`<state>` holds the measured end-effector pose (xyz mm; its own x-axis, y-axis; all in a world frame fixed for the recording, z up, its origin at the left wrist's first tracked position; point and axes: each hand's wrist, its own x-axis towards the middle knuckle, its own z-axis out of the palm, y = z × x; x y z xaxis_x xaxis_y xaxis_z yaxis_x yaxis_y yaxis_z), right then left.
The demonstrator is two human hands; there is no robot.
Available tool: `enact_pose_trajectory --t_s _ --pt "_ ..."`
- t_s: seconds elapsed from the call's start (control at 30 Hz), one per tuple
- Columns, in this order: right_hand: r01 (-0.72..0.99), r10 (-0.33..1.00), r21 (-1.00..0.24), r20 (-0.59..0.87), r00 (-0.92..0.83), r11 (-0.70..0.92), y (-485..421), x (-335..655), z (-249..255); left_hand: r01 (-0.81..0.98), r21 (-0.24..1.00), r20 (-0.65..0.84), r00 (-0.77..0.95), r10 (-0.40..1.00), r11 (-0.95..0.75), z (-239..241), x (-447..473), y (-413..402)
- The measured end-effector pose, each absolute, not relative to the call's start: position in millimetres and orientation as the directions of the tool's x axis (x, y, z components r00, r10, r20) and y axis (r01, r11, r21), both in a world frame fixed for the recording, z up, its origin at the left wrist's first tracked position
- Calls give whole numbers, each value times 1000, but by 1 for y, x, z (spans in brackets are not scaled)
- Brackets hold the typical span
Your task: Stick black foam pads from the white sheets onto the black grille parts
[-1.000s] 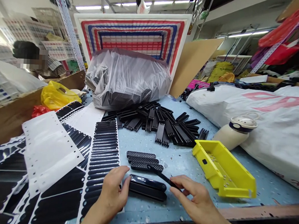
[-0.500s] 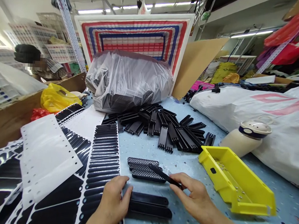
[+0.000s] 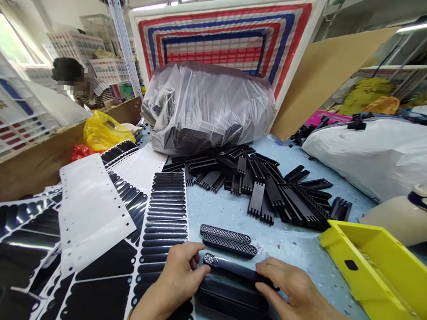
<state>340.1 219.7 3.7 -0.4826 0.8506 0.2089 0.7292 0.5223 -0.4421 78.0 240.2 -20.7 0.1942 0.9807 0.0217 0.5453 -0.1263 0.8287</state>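
A black bar with a mesh top [image 3: 211, 260] lies between my hands, most of its mesh hidden under a glossy black sticker strip [image 3: 241, 268]. The thumb and fingers of my left hand [image 3: 183, 274] grip the bar's left end, where some mesh shows. At the right end, my right hand [image 3: 292, 288] pinches the strip between thumb and fingers, perhaps with the bar's edge. Just beyond lie two mesh-topped bars [image 3: 228, 240] side by side. Closer to me are smooth-topped black bars [image 3: 235, 304]. Beside my left hand is a sheet of black stickers [image 3: 165, 215].
A yellow bin [image 3: 383, 272] with small metal bits stands at right, near a cream bottle [image 3: 401, 217]. Black slotted parts [image 3: 269, 187] are heaped before a plastic-wrapped bundle [image 3: 209, 109]. Sticker sheets and a white backing sheet [image 3: 92, 215] cover the left. Another person [image 3: 80, 84] is at far left.
The sticker strip in my right hand has come down onto one mesh-topped bar, now nearer me, apart from the other two. My left hand has moved to that bar's end. The view has turned left.
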Motion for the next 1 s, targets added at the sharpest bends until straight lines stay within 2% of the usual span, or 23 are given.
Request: enact_pose_trajectory --t_s 0.2,0.33,0.5,0.77,1.0 --pt "722 823 -403 185 -537 562 229 338 6 479 861 69 225 972 -172 -24 81 240" --pt "673 782 -403 251 -571 621 233 335 12 463 870 98 173 980 -169 -29 84 238" --pt "653 746 -360 341 -572 666 235 329 15 425 894 67 190 980 -143 -30 82 239" --pt "673 755 -343 339 -562 655 235 325 18 417 896 81 185 979 -153 -27 80 237" --pt "676 778 -385 300 -553 629 237 327 10 389 902 123 184 975 -188 -27 80 236"
